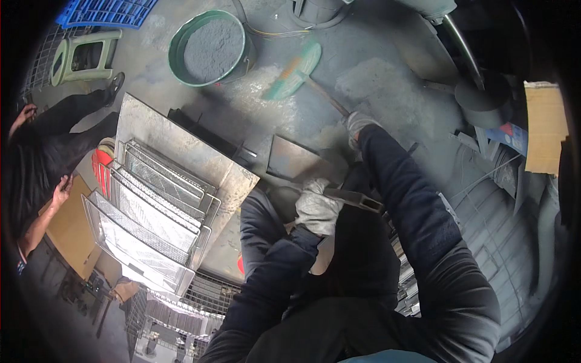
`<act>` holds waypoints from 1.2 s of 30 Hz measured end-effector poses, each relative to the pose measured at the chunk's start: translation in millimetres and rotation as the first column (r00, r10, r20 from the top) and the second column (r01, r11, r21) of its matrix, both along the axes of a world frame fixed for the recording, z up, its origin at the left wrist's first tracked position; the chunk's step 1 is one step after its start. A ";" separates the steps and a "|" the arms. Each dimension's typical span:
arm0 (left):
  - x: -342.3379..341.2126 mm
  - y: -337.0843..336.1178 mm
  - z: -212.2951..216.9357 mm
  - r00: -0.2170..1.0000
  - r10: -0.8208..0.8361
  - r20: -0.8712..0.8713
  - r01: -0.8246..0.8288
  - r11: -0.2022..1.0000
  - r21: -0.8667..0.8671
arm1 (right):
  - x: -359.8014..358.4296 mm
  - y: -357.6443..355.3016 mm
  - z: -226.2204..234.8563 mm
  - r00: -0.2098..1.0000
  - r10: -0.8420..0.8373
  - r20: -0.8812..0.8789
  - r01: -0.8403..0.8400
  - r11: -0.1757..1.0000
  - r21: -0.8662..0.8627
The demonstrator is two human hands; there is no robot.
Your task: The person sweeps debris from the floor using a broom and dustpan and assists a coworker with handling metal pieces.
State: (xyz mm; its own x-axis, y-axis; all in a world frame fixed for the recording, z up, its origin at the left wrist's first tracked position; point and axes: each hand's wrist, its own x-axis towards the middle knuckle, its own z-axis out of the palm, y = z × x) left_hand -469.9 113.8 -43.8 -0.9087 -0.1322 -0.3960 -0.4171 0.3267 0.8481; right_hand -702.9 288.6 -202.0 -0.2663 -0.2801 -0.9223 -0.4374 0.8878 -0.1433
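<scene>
My right hand [361, 128], in a pale work glove, is closed round the shaft of a broom [296, 74]. Its flat green head, with an orange patch, rests on the grey floor ahead, beside a pale dusty smear. Closer to me, my left hand [318, 209] in a whitish glove grips the square metal handle of what looks like a metal dustpan [298, 160]. The pan's flat plate lies just beyond that hand, low near the floor and apart from the broom head. Part of the handle is hidden under my left fingers.
A green bucket [244, 65] of grey powder stands ahead left. Wire-mesh baskets [151, 199] lean by a metal sheet [175, 142] at left. Another person [42, 157] sits at far left, near a green stool [91, 55]. Cardboard [546, 127] and metal parts line the right.
</scene>
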 end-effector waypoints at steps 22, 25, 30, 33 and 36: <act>-104.1 -38.8 -17.7 0.900 -0.414 0.137 0.433 0.883 -0.179 | 85.5 208.0 -27.1 0.713 -0.650 -0.264 0.641 0.756 -0.132; -120.3 -29.7 -24.8 0.835 -0.529 0.148 0.550 0.805 -0.221 | 69.2 169.2 -26.0 0.716 -0.610 -0.340 0.647 0.762 -0.005; -147.5 -6.8 -60.8 0.897 -0.441 0.023 0.435 0.872 -0.225 | 71.4 141.9 2.7 0.667 -0.729 -0.154 0.730 0.681 -0.060; -154.4 5.0 -78.2 0.902 -0.426 -0.071 0.405 0.892 -0.199 | 83.4 113.1 33.1 0.455 -0.884 0.106 0.891 0.453 -0.037; -164.5 6.0 -64.5 0.916 -0.400 -0.042 0.397 0.916 -0.062 | 107.9 87.7 60.0 0.124 -0.952 0.281 0.982 0.159 0.104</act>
State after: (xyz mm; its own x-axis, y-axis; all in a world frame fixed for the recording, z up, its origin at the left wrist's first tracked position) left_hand -634.4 119.8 -108.3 -0.9095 0.2261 -0.3487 -0.1988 0.5002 0.8428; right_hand -595.0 376.3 -142.0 -0.1761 -0.0336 -0.9838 0.8380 0.5193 -0.1677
